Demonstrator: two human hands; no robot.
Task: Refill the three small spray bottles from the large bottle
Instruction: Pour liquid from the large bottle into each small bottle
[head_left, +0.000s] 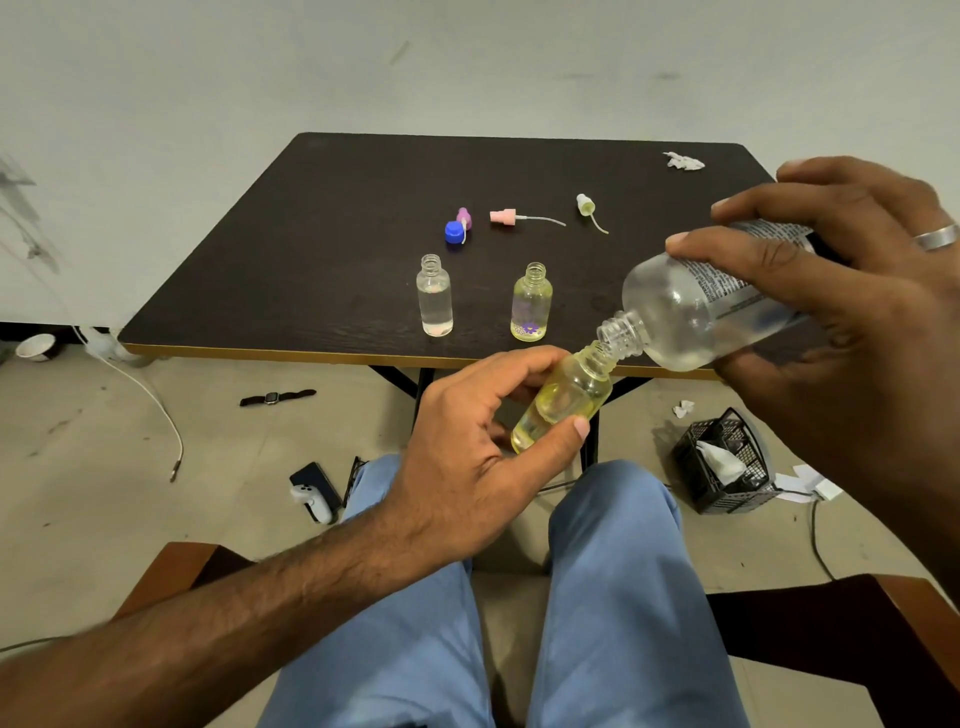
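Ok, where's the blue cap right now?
In the head view the blue cap lies on the dark table, left of centre, touching the purple spray head and behind the clear small bottle.

2 open bottles (434, 301) block table's (322, 218) front.

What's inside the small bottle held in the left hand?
Yellowish liquid fills much of the held bottle, tilted under the large bottle's mouth. The left hand covers its base, so the exact level is hidden.
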